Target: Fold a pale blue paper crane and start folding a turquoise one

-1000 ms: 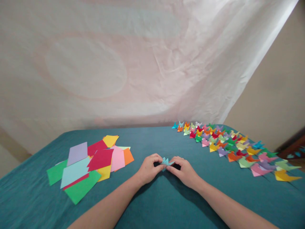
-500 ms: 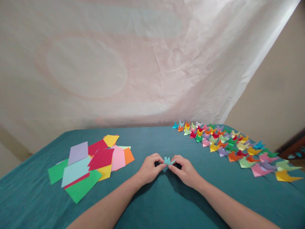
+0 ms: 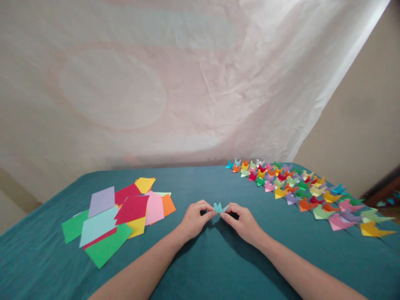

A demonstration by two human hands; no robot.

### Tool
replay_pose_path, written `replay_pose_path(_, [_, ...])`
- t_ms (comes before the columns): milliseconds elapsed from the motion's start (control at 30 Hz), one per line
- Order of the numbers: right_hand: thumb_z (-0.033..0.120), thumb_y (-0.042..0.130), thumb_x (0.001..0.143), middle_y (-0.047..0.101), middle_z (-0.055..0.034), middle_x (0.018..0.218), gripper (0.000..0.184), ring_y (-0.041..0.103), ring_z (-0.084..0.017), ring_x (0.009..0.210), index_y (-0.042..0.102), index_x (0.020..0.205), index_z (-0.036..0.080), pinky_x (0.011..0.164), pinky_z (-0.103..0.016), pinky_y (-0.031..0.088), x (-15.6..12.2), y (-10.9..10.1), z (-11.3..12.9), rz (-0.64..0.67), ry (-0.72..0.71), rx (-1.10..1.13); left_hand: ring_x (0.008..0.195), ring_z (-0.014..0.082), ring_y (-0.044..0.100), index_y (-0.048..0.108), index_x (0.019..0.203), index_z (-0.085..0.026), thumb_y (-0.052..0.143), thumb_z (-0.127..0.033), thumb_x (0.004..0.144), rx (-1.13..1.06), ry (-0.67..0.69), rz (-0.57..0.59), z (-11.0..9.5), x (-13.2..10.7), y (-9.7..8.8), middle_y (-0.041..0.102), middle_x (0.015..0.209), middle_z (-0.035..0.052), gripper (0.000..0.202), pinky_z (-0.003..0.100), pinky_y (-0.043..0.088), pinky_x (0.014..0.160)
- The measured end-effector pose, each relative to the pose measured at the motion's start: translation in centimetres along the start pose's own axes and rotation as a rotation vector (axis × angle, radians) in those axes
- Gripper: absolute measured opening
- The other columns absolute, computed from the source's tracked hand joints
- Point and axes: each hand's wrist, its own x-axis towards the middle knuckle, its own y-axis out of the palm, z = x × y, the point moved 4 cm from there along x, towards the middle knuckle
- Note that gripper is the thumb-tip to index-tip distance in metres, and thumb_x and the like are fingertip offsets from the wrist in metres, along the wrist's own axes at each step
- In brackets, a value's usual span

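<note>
A small light-blue folded paper bird (image 3: 220, 208) is held between my two hands, over the middle of the table. My left hand (image 3: 196, 217) pinches its left end between thumb and fingers. On the other side, my right hand (image 3: 242, 221) grips the bird's pointed right end in a pinch. The fingertips hide both ends of the bird, while its middle and upper points show between them.
Loose coloured paper sheets (image 3: 133, 209) overlap in a pile on the left. Rows of folded paper birds (image 3: 303, 186) in many colours stand on the right. A teal cloth (image 3: 200, 271) covers the table, and a pale sheet (image 3: 187, 83) hangs behind it.
The paper bird has shifted very slightly and its shape shows a little more openly between my fingers. Both hands keep their pinch in nearly the same place.
</note>
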Motion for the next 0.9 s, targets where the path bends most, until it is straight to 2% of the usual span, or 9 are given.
replay_pose_path(100, [0.033, 0.055, 0.084, 0.059, -0.0013, 0.07, 0.022, 0.053, -0.017, 0.07, 0.062, 0.069, 0.019, 0.068, -0.028, 0.041, 0.02, -0.18, -0.09, -0.035, 0.001, -0.01, 0.079, 0.0158, 0.059, 0.07, 0.08, -0.017, 0.06, -0.026, 0.079, -0.024, 0.005, -0.006, -0.11, 0.01, -0.06, 0.064, 0.082, 0.0031, 0.013, 0.027, 0.043, 0.075])
replay_pose_path(233, [0.031, 0.056, 0.083, 0.058, -0.0013, 0.068, 0.021, 0.053, -0.017, 0.071, 0.061, 0.066, 0.019, 0.068, -0.029, 0.041, -0.05, -0.27, 0.01, -0.034, -0.017, -0.04, 0.083, 0.017, 0.06, 0.069, 0.08, -0.017, 0.063, -0.027, 0.077, -0.035, -0.014, -0.069, -0.06, 0.01, -0.3, 0.065, 0.085, 0.0039, 0.012, 0.028, 0.044, 0.078])
replay_pose_path(433, [0.029, 0.056, 0.083, 0.057, -0.0009, 0.066, 0.021, 0.052, -0.017, 0.071, 0.058, 0.064, 0.02, 0.069, -0.03, 0.04, -0.11, -0.12, 0.01, -0.021, -0.042, -0.086, 0.08, 0.016, 0.059, 0.067, 0.076, -0.017, 0.062, -0.026, 0.078, -0.018, -0.008, -0.09, -0.04, -0.04, -0.35, 0.065, 0.082, 0.0026, 0.01, 0.027, 0.044, 0.077])
replay_pose_path(700, [0.029, 0.055, 0.083, 0.06, -0.0019, 0.076, 0.013, 0.054, -0.018, 0.076, 0.06, 0.075, 0.02, 0.071, -0.03, 0.041, 0.05, 0.2, -0.32, -0.041, -0.009, -0.088, 0.081, 0.0158, 0.058, 0.066, 0.077, -0.017, 0.058, -0.027, 0.081, 0.009, 0.008, -0.1, 0.01, -0.11, -0.44, 0.064, 0.082, 0.002, 0.014, 0.026, 0.043, 0.076])
replay_pose_path(800, [0.029, 0.051, 0.084, 0.061, -0.0035, 0.084, 0.014, 0.055, -0.017, 0.078, 0.061, 0.088, 0.02, 0.072, -0.03, 0.043, -0.03, -0.06, -0.27, -0.087, 0.003, -0.035, 0.08, 0.0158, 0.058, 0.066, 0.077, -0.018, 0.058, -0.028, 0.081, 0.029, 0.007, -0.102, 0.0, -0.07, -0.45, 0.064, 0.082, 0.002, 0.013, 0.026, 0.043, 0.075])
replay_pose_path(900, [0.029, 0.05, 0.085, 0.061, -0.0037, 0.084, 0.015, 0.055, -0.017, 0.078, 0.061, 0.089, 0.019, 0.071, -0.029, 0.043, -0.11, -0.29, -0.29, -0.129, 0.011, -0.007, 0.081, 0.0163, 0.058, 0.066, 0.077, -0.018, 0.057, -0.027, 0.081, 0.047, 0.013, -0.085, -0.05, -0.06, -0.31, 0.064, 0.083, 0.0026, 0.013, 0.027, 0.043, 0.077])
